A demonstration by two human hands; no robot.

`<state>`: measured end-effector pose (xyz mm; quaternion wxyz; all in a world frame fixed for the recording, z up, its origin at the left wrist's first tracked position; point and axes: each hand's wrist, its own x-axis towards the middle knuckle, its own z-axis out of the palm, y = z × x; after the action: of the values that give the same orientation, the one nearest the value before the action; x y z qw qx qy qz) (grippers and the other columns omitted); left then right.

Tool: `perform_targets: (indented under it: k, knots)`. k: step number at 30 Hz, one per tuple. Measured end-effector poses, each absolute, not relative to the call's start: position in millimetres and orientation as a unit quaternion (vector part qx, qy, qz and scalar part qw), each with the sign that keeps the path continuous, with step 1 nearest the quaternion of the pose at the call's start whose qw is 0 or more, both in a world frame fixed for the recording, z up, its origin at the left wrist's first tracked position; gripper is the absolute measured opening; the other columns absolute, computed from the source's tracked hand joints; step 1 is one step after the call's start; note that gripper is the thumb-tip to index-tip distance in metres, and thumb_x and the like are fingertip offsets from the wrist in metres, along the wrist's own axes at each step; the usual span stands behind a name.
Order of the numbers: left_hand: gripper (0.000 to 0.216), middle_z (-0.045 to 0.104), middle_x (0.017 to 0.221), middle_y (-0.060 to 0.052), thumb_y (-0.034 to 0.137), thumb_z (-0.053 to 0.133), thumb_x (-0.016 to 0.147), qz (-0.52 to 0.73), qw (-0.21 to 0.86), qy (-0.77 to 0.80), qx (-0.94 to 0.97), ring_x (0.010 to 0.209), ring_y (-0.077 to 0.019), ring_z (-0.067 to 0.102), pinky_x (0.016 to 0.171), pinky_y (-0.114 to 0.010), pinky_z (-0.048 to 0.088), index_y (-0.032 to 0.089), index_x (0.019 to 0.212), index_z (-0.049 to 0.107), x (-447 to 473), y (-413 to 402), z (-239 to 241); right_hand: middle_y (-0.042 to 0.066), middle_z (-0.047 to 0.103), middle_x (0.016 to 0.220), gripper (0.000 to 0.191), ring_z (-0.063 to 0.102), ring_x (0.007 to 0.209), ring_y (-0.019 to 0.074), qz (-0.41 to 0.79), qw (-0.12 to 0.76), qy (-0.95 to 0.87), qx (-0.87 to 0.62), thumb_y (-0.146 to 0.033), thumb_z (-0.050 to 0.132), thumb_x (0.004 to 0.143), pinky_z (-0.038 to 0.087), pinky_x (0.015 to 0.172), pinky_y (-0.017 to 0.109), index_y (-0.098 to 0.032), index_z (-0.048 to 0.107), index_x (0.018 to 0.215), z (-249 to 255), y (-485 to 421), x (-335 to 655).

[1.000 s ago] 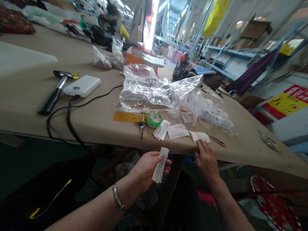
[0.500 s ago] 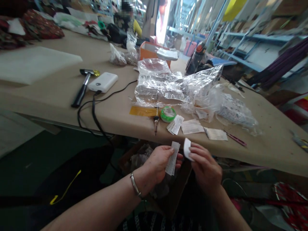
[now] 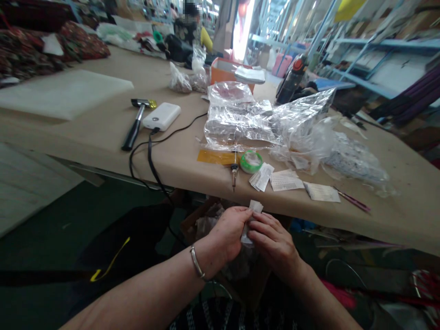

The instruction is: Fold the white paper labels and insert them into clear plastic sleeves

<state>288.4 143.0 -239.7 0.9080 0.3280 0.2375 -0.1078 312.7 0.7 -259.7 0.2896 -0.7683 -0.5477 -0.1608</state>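
The left hand (image 3: 229, 233) has fingers closed on slips (image 3: 255, 206), probably light, bendable, best held at edges; the right hand's (image 3: 275, 243) curled fingers touch them, grip unclear.

The held strips (image 3: 255, 206) look like thin, matt paper, and the printed slips (image 3: 286, 180) have the same matt surface. The tabletop (image 3: 182, 160) has a smooth, dull brown covering. The clear bags (image 3: 240, 121) are of wrinkled plastic, very glossy. The white device (image 3: 163, 115) seems of smooth plastic, the hammer (image 3: 136, 124) has a shaft of polished metal (its grip is black and duller), and the bracelet (image 3: 196, 262) is shiny metal.
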Motion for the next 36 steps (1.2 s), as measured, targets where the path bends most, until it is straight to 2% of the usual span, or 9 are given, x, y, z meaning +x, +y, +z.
perform_targets:
  k: [8, 11, 14, 18, 21, 24, 29, 33, 36]
  knots:
    - [0.007, 0.063, 0.066, -0.006, 0.011, 0.060, 0.075, -0.123, 0.901, 0.250, 0.331, 0.052, -0.0089, 0.056, 0.050, -0.019, 0.043, 0.009, 0.069, 0.062, 284.8, 144.4, -237.4, 0.008, 0.067, 0.109, 0.034, 0.054, 0.116, 0.0245, -0.142, 0.341, -0.534, -0.760, -0.013, 0.058, 0.083, 0.047, 0.096, 0.045, -0.021, 0.056, 0.116, -258.6, -3.2, 309.1]
    - [0.010, 0.063, 0.066, -0.007, 0.016, 0.056, 0.081, -0.161, 0.895, 0.246, 0.336, 0.050, -0.0113, 0.057, 0.049, -0.023, 0.046, 0.009, 0.077, 0.062, 281.8, 147.5, -233.1, 0.009, 0.064, 0.106, 0.028, 0.056, 0.110, 0.0257, -0.133, 0.451, -0.414, -0.779, -0.018, 0.061, 0.081, 0.048, 0.093, 0.044, -0.022, 0.058, 0.108, -259.1, -9.4, 311.9]
    - [0.016, 0.065, 0.070, -0.009, 0.021, 0.051, 0.085, -0.220, 0.874, 0.234, 0.365, 0.047, -0.0116, 0.057, 0.048, -0.023, 0.046, 0.009, 0.087, 0.062, 277.1, 149.5, -227.8, 0.007, 0.063, 0.096, 0.016, 0.061, 0.092, 0.0199, -0.040, 0.579, -0.255, -0.774, -0.023, 0.059, 0.082, 0.051, 0.083, 0.035, -0.021, 0.059, 0.098, -262.0, -11.6, 320.9]
    - [0.017, 0.065, 0.072, -0.010, 0.023, 0.051, 0.086, -0.237, 0.865, 0.225, 0.382, 0.046, -0.0099, 0.057, 0.045, -0.020, 0.044, 0.009, 0.087, 0.061, 271.6, 148.4, -223.8, 0.004, 0.063, 0.096, 0.033, 0.062, 0.082, 0.0149, 0.162, 0.703, -0.191, -0.666, -0.027, 0.061, 0.079, 0.052, 0.072, 0.026, -0.023, 0.054, 0.111, -265.2, -6.2, 331.1]
    - [0.017, 0.062, 0.068, -0.007, 0.024, 0.052, 0.085, -0.247, 0.869, 0.209, 0.374, 0.045, -0.0093, 0.055, 0.043, -0.019, 0.043, 0.010, 0.089, 0.061, 269.0, 147.3, -224.0, 0.006, 0.063, 0.105, 0.045, 0.063, 0.084, 0.0165, 0.326, 0.705, -0.193, -0.600, -0.028, 0.068, 0.072, 0.052, 0.073, 0.028, -0.021, 0.055, 0.115, -263.5, -1.9, 331.0]
    - [0.023, 0.061, 0.068, -0.004, 0.023, 0.055, 0.083, -0.262, 0.880, 0.176, 0.356, 0.042, -0.0076, 0.052, 0.041, -0.018, 0.041, 0.013, 0.103, 0.060, 266.7, 147.3, -225.4, 0.005, 0.066, 0.097, 0.050, 0.062, 0.076, 0.0152, 0.414, 0.705, -0.192, -0.543, -0.029, 0.074, 0.065, 0.051, 0.070, 0.027, -0.019, 0.059, 0.111, -264.6, 0.1, 328.4]
    - [0.026, 0.062, 0.067, -0.005, 0.025, 0.057, 0.083, -0.273, 0.872, 0.168, 0.370, 0.042, -0.0079, 0.053, 0.042, -0.017, 0.042, 0.013, 0.105, 0.058, 262.8, 147.6, -228.6, 0.004, 0.064, 0.093, 0.041, 0.046, 0.045, 0.0040, 0.436, 0.734, -0.187, -0.485, -0.038, 0.074, 0.065, 0.040, 0.043, 0.017, -0.019, 0.060, 0.098, -277.6, 1.6, 329.0]
    - [0.016, 0.061, 0.066, -0.006, 0.023, 0.053, 0.085, -0.279, 0.867, 0.170, 0.376, 0.042, -0.0077, 0.053, 0.042, -0.016, 0.042, 0.011, 0.092, 0.060, 261.2, 147.3, -231.0, 0.007, 0.061, 0.109, 0.037, 0.043, 0.043, 0.0015, 0.459, 0.740, -0.183, -0.457, -0.041, 0.074, 0.066, 0.037, 0.040, 0.016, -0.019, 0.058, 0.091, -280.3, 4.2, 330.1]
    - [0.013, 0.060, 0.063, -0.005, 0.022, 0.052, 0.084, -0.278, 0.862, 0.174, 0.386, 0.042, -0.0077, 0.052, 0.042, -0.017, 0.042, 0.012, 0.086, 0.059, 260.4, 146.8, -232.7, 0.009, 0.060, 0.115, 0.035, 0.054, 0.052, 0.0062, 0.462, 0.738, -0.179, -0.457, -0.039, 0.075, 0.066, 0.042, 0.043, 0.018, -0.018, 0.057, 0.087, -276.0, 7.0, 329.6]
